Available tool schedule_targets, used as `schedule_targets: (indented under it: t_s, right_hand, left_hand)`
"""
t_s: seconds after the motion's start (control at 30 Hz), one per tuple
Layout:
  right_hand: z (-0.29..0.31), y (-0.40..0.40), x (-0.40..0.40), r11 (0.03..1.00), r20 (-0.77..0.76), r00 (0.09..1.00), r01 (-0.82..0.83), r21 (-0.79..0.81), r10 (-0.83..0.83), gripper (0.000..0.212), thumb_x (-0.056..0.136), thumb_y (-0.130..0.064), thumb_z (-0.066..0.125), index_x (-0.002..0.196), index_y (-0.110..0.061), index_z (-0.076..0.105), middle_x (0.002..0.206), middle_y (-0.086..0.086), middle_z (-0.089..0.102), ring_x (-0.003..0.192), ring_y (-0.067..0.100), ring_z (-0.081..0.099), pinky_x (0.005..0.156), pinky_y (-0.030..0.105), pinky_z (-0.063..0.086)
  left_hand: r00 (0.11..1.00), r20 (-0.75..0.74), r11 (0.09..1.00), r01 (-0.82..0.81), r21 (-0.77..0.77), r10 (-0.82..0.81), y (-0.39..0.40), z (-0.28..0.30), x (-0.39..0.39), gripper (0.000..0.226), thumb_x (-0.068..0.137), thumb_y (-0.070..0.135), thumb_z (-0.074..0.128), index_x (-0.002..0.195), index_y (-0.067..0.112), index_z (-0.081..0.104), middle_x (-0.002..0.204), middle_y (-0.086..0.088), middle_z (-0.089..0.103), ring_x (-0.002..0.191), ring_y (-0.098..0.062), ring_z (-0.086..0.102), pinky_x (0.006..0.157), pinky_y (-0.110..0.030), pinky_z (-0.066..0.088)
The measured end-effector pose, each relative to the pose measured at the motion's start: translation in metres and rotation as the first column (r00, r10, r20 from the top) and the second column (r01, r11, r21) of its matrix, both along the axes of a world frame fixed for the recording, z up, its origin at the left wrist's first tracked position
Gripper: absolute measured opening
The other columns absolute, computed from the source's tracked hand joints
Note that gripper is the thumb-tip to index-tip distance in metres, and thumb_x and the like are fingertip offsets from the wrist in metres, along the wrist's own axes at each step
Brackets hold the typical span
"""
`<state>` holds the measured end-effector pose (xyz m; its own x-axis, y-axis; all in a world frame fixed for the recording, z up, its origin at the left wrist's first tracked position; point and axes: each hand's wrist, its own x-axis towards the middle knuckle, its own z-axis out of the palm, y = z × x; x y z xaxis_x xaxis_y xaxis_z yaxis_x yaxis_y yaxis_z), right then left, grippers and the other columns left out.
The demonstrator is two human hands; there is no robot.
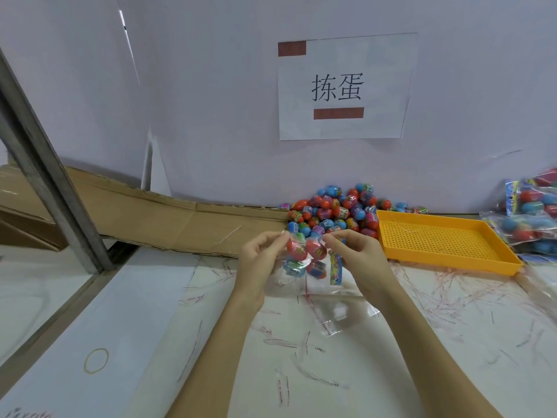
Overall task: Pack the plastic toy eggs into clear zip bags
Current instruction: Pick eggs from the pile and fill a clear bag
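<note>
Bench is white, covered w/ thin red-edged plastic strips scattered all over, plus a rubber band near the left front. Cardboard sheet lies along the back left, against the white wall w/ a paper sign. Yellow perforated tray sits right of centre, nothing visible in it. Loose egg pile is heaped vs the wall, touching the tray's left end. Packed bags are stacked at the far right, beyond the tray.

Task item: clear zip bag held just above the bench, in front of the pile, w/ approx four eggs inside, red and blue, and a printed card strip at its right side. More empty clear bags lie flat under and just nearer than it.

Left hand pinches the bag's top left corner, thumb and fingertips together on the film. Right hand pinches the top right corner likewise. Bag mouth is stretched between the two.

Step, as I read it: filling done for this bag, now at sealing. Can't tell if the zip is already partly pressed. Next move prob needs both pinches to line up the two zip tracks, then a run along the mouth w/ even pressure, eggs kept low so they don't bulge into the seal. After that, bag likely goes right w/ the packed ones.
</note>
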<state>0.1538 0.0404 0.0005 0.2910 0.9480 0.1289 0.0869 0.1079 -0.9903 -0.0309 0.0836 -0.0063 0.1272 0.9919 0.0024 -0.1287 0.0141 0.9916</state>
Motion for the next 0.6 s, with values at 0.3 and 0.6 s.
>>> schedule_targets:
  t_s: [0.3,0.6]
  right_hand:
    - [0.0022,0.0002,-0.0074,0.996,-0.011,0.997,0.075,0.045,-0.074,0.013,0.094,-0.027,0.071,0.09,-0.016,0.075,0.094,0.018,0.071,0.099,0.04,0.066,0.093,0.05,0.058]
    - [0.0072,-0.0056,-0.0076,0.994,0.014,0.999,0.044,0.097,-0.045,0.018,0.095,-0.03,0.07,0.094,-0.013,0.075,0.091,0.014,0.074,0.093,0.035,0.069,0.086,0.049,0.059]
  left_hand:
    - [0.973,0.229,0.99,0.011,-0.141,0.021,0.003,-0.0012,0.0035,0.016,0.096,0.021,0.071,0.102,0.009,0.081,0.102,-0.012,0.079,0.091,-0.02,0.073,0.076,-0.031,0.058]
    - [0.995,0.08,0.997,0.064,-0.036,-0.061,0.0013,-0.0016,0.0025,0.032,0.083,0.046,0.079,0.085,0.015,0.077,0.083,-0.004,0.076,0.076,-0.013,0.071,0.073,-0.029,0.058]
